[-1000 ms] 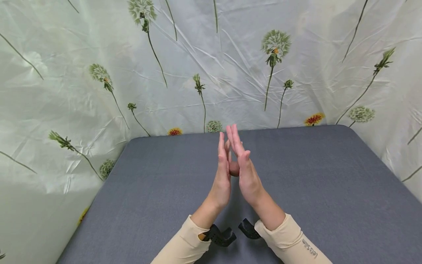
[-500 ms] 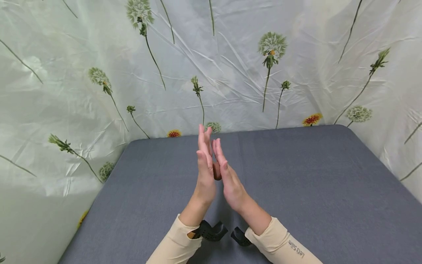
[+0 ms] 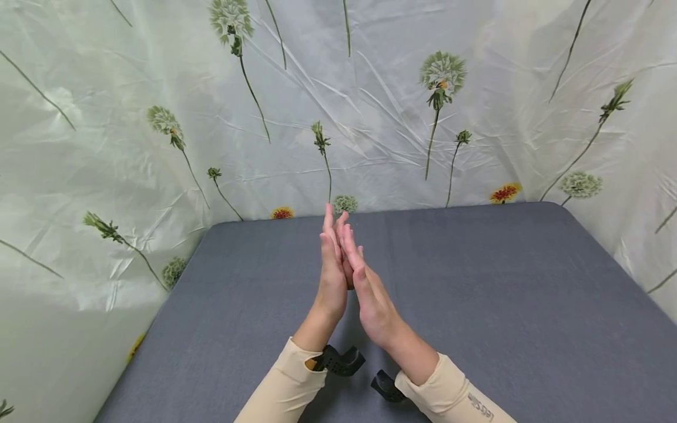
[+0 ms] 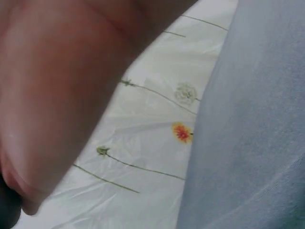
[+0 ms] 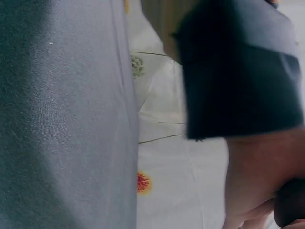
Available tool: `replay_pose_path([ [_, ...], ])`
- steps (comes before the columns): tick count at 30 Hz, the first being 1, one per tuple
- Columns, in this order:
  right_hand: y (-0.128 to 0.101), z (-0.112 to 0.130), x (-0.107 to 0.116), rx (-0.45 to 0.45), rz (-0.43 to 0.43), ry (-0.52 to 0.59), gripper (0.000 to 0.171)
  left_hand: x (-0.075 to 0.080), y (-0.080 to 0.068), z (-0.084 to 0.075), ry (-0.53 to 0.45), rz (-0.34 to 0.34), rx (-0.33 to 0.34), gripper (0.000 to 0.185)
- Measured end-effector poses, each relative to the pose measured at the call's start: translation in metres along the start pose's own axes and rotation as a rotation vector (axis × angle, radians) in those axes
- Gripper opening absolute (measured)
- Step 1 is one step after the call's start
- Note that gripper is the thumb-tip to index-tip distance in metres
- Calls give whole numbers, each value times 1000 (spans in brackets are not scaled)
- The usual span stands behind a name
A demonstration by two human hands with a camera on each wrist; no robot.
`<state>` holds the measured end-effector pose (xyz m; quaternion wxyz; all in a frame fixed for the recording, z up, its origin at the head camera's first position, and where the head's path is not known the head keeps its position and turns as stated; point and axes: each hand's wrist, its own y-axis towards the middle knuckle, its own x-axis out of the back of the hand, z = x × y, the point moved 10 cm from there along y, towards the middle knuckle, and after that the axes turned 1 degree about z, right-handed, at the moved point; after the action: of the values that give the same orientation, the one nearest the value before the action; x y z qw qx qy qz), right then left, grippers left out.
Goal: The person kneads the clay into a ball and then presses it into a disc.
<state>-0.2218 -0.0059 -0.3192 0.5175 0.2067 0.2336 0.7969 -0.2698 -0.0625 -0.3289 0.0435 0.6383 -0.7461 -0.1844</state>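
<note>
In the head view, my left hand [image 3: 332, 288] and right hand [image 3: 378, 308] are raised with palms facing and fingers mostly straight, pointing away from me. A small brown ball [image 3: 349, 282] is caught between the palms, largely hidden by them. The left fingertips reach slightly farther than the right ones. In the left wrist view, a large blurred part of a hand [image 4: 57, 95] fills the left side, with the dark edge of the ball [image 4: 8, 207] at the lower corner. The right wrist view shows the dark ball [image 5: 290, 202] against a palm at lower right.
Below the hands lies a grey cloth-covered table [image 3: 502, 294]. A pale, wrinkled curtain [image 3: 370, 117] printed with dandelions surrounds its back and sides. Black wrist devices [image 3: 342, 361] sit under both forearms, close to each other; a dark block [image 5: 243, 71] blocks part of the right wrist view.
Both hands have shifted left with the ball between them. The left hand has slid forward against the right, whose fingertips have drawn back. Less of the ball shows now.
</note>
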Motion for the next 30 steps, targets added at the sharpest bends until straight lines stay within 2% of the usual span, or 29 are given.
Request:
replay_pose_path([
  [5, 3, 10, 9, 49, -21, 21, 80, -13, -2, 7, -44, 65, 8, 108],
  [12, 8, 16, 26, 52, -74, -50, 84, -30, -8, 10, -70, 139, 9, 105],
  [15, 10, 11, 37, 20, -107, -51, 88, -38, -12, 9, -51, 162, 10, 103],
  [19, 10, -1, 50, -56, -137, -11, 93, -51, -19, 5, 34, 187, -8, 100],
  [23, 9, -11, 48, -111, -110, 3, 94, -49, -21, -4, 97, 149, -45, 100],
  [30, 3, -18, 19, -120, -35, 3, 79, -20, -10, -26, 89, 14, -119, 109],
])
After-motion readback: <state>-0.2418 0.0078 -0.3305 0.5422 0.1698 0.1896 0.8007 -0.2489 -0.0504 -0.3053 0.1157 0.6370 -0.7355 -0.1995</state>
